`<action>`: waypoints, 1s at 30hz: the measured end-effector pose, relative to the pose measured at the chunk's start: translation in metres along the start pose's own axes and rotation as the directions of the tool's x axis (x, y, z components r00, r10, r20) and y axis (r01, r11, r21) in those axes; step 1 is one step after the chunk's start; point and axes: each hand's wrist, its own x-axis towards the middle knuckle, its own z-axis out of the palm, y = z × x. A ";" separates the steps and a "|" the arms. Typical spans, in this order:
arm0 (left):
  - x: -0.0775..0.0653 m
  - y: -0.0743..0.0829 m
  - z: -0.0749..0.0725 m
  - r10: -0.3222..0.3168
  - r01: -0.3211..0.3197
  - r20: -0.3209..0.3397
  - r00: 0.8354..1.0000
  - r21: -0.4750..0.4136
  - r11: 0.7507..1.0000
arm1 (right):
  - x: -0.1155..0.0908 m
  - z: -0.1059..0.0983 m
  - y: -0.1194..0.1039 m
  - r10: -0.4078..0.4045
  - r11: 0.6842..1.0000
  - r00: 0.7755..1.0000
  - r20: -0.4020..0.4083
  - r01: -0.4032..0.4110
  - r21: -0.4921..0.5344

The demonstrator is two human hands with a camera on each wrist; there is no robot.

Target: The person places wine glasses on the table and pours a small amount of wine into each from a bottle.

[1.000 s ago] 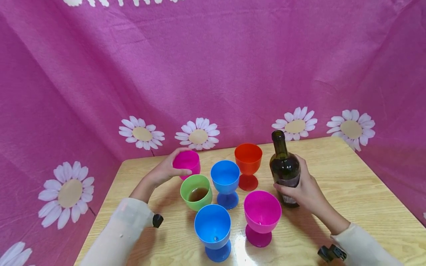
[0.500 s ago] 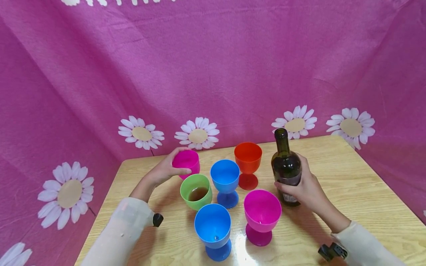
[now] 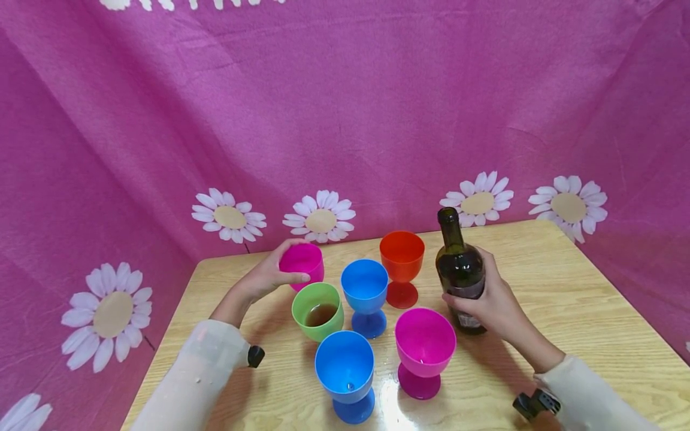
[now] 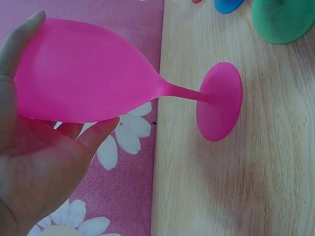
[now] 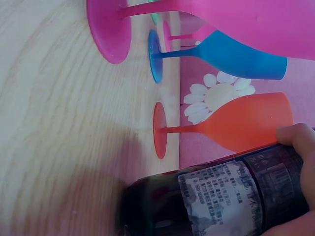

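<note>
My left hand grips the bowl of a pink goblet at the back left, fingers behind and thumb on the near side. In the left wrist view this pink goblet's stem and round foot show over the wood. On the right, my right hand grips a dark glass wine bottle round its body, its neck leaning slightly left. The right wrist view shows the bottle's white printed label; whether its base touches the table cannot be told. Beside the left hand, a green goblet contains brown liquid.
Between the hands stand a red goblet at the back, a blue goblet before it, another blue goblet in front, and a second pink goblet near the bottle. Pink flowered cloth hangs behind the wooden table.
The bottle's neck tips slightly right, then back left, in my right hand. My left hand and the goblets stay where they were.
</note>
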 end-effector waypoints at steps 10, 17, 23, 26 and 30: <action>0.000 0.003 0.002 -0.016 0.016 -0.002 1.000 0.004 1.000 | 0.005 -0.001 -0.006 -0.019 0.999 0.999 0.027 0.020 -0.046; 0.000 0.004 0.000 -0.015 0.015 0.000 1.000 0.007 1.000 | 0.013 -0.008 -0.017 -0.105 0.990 0.994 0.019 0.106 -0.088; 0.000 0.006 0.000 -0.022 0.022 0.002 1.000 0.013 1.000 | 0.022 -0.016 -0.035 -0.168 0.976 0.985 0.038 0.172 -0.131; 0.000 0.006 0.001 -0.026 0.026 0.005 1.000 0.014 1.000 | 0.027 -0.018 -0.045 -0.210 0.962 0.976 0.050 0.215 -0.169; 0.001 0.006 0.001 -0.029 0.029 0.006 1.000 0.015 0.999 | 0.035 -0.021 -0.057 -0.280 0.931 0.958 0.065 0.288 -0.225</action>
